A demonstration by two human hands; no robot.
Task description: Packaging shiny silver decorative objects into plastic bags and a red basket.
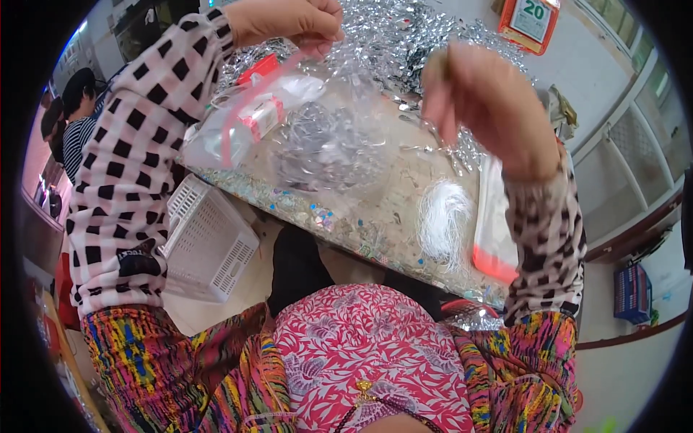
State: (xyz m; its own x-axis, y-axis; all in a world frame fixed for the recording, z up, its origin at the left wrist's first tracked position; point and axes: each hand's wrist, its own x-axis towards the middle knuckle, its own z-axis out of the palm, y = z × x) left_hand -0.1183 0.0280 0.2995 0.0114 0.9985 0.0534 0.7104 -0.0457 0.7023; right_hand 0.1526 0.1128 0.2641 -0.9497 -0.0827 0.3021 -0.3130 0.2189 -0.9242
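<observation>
My left hand is raised over the far left of the table, its fingers pinched on the top edge of a clear plastic bag. The bag hangs down to the tabletop, and a tangle of silver tinsel shows through its film. A pink strip runs down from near this hand. Off to the right, my right hand is up in the air, apart from the bag. Motion smears its fingers, so I cannot tell whether they hold anything. Below it lies a bundle of white string.
A heap of silver tinsel covers the table's far side. A white tray with a red edge lies at the right. A white plastic basket stands beneath the table's left edge. People are at the far left.
</observation>
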